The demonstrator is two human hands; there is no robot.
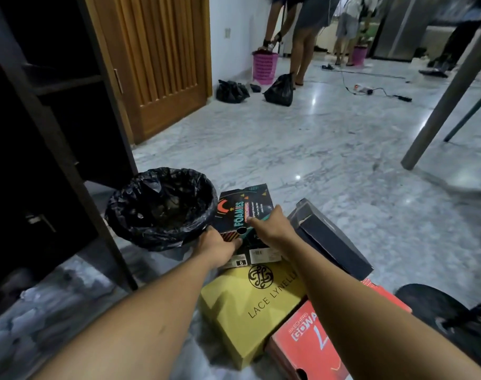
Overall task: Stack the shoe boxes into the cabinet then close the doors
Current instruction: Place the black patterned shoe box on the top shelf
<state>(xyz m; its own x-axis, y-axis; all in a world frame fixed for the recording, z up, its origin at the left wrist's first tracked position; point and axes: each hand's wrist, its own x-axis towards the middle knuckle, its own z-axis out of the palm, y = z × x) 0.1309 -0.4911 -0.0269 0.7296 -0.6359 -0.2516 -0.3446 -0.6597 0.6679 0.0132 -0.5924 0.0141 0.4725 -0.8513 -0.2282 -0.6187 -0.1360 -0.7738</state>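
Note:
A black shoe box with colourful "FOAMIES" print [243, 204] lies on the marble floor. My left hand [217, 245] grips its near left corner and my right hand [272, 227] presses on its right edge. In front of it lie a yellow "LACE LYNELLE" box [250, 311] and a red Skechers box [307, 349]. A dark navy box [329, 237] rests tilted to the right. The dark cabinet [42, 133] stands open at the left, its shelves in shadow.
A bin lined with a black bag [162, 207] stands right beside the cabinet and touches the printed box. A wooden door [162, 64] is behind. A chair leg [442, 105] slants at right. People, pink baskets [264, 67], black bags and cables occupy the far floor.

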